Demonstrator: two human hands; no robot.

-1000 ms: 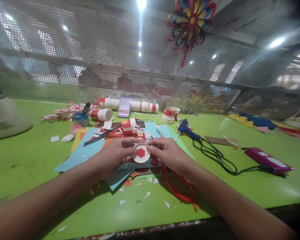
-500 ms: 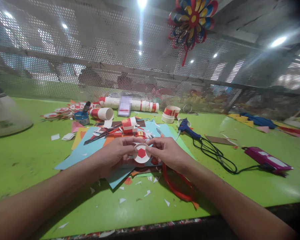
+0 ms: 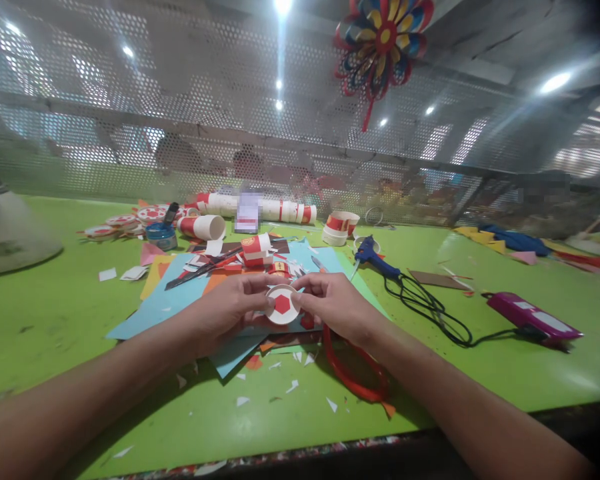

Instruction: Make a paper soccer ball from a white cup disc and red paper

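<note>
Between my two hands is a small white disc (image 3: pixel 281 316) with a red hexagon at its centre, its face turned up toward me. The fingers of my left hand (image 3: pixel 235 301) grip its left edge, with the thumb on the rim. My right hand (image 3: pixel 333 303) pinches the right edge between thumb and fingers. Beneath the hands lie light blue paper sheets (image 3: pixel 153 310). Just beyond the disc are a red and white paper cup (image 3: pixel 256 247) and a pair of scissors (image 3: pixel 200 272). A red ring-shaped strip (image 3: pixel 347 380) lies below my right hand.
A blue glue gun (image 3: pixel 377 259) with a black cable lies to the right, near a purple power strip (image 3: pixel 533 319). An ink-blue jar (image 3: pixel 161 236), cut cups (image 3: pixel 203 227) and decorated discs (image 3: pixel 123 221) stand at the back left. Paper scraps (image 3: pixel 293 386) litter the green table (image 3: pixel 180 427).
Both hands still hold the disc in nearly the same place. The whole view has shifted very slightly.
</note>
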